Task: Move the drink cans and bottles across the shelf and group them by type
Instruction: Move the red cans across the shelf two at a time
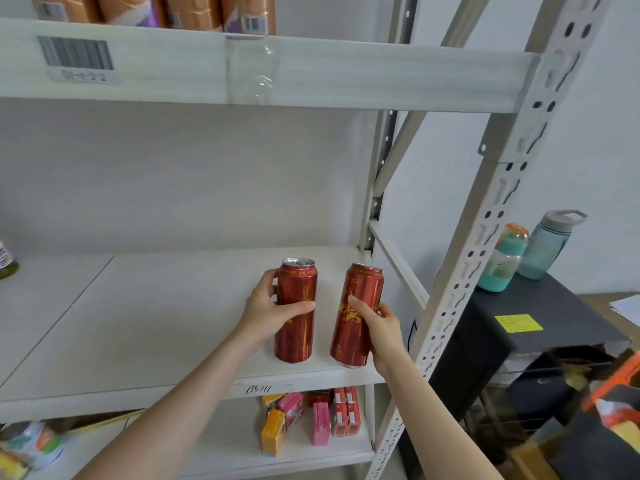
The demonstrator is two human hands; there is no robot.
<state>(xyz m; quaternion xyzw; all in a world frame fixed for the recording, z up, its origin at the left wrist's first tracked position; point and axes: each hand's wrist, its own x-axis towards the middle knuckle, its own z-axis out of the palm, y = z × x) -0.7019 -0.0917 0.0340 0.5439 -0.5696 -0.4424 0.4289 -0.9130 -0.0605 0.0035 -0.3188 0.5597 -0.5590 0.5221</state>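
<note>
left hand (pixel 266 310): grips the left can (pixel 298 334) about its middle, thumb across the front, fingers (pixel 273 277) curled round the far side, clamped on it.
right hand (pixel 381 327): grips the right can (pixel 360 289) from its right side, thumb on the front, fingers (pixel 383 308) wrapped behind, clamped on it.
left can: red, upright, base apparently flat on the middle shelf (pixel 156 323), a little back from the front edge.
right can: same red print, leaning with its top toward the right. its base sits at the very front lip of the shelf, near the rack's post (pixel 467 271). whether the base rests on the board or is just lifted, i cannot tell.
gap: the 2 cans are side by side but apart, not touching.
other task thing: 1 bottle (pixel 6 263) peeks in at the far left of the same shelf, well apart from the cans.
step, as i judge it: the 2 matching cans are being handled as a pair at the right end, and grouping looks barely begun.
risk 1: released while tilted at the lip, the right can could topple forward onto the cartons (pixel 311 417) below.
risk 2: a swing to the right could knock that can against the post and dent it.
risk 3: moved together with 2 hands, the cans could clash and 1 could slip from its grip.
risk 4: i cannot tell if either can is opened. if so, the lean would spill it.
</note>
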